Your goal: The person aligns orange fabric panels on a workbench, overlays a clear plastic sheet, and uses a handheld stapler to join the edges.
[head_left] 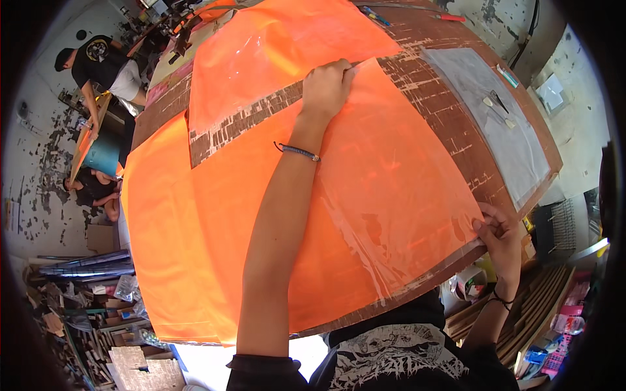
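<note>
A large orange sheet [169, 241], fabric-like, lies over the near part of the worn brown table. On its right part is a clear plastic sheet [398, 176], wrinkled and shiny along its left side. My left hand [326, 90] is closed at the far edge of these layers, its fingers curled around the plastic's far corner; the fingertips are hidden. At the near right corner, my right hand [501, 240] pinches the edge of the plastic between thumb and fingers. Whether either hand also grips the orange layer beneath, I cannot tell.
Another orange sheet [280, 49] lies farther back on the table [450, 124]. To the right, a greyish plastic sheet [489, 124] carries small scissors [501, 101]. A red-handled tool [450, 17] rests at the far edge. Two other people [98, 65] are at the left. Scrap wood [143, 368] is piled lower left.
</note>
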Demonstrator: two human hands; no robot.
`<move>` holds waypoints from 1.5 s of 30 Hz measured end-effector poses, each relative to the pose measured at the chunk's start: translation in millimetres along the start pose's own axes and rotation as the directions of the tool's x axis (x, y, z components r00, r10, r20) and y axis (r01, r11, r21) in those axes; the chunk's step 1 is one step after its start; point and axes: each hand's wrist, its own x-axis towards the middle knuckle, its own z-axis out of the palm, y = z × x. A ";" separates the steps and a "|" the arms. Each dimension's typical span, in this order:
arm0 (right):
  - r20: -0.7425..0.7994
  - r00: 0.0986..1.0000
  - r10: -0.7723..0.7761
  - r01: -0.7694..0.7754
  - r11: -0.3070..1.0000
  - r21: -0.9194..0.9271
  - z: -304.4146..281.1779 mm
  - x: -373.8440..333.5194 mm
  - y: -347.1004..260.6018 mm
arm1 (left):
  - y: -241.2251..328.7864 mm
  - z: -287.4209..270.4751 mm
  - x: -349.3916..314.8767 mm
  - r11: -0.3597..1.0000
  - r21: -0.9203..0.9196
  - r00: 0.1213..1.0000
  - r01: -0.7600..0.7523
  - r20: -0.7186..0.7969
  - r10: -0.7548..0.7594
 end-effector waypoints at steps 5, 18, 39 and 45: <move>0.021 1.000 -0.003 0.004 1.000 -0.027 0.7 4.3 -4.4 | -3.0 -5.3 1.0 0.999 -0.049 0.997 -0.005 0.073 0.009; 0.013 1.000 0.016 -0.015 0.998 -0.058 -1.4 -0.1 -9.0 | -8.5 1.5 1.6 0.978 -0.211 0.999 -0.004 0.049 0.014; 0.069 0.998 0.013 -0.009 0.998 -0.057 -0.5 -4.0 -19.1 | -29.8 13.5 10.5 0.784 -0.605 0.987 0.140 0.147 -0.062; 0.089 0.996 0.015 -0.012 0.999 -0.043 1.2 -4.2 -21.6 | -35.4 13.2 11.8 0.782 -0.609 0.988 0.134 0.145 -0.057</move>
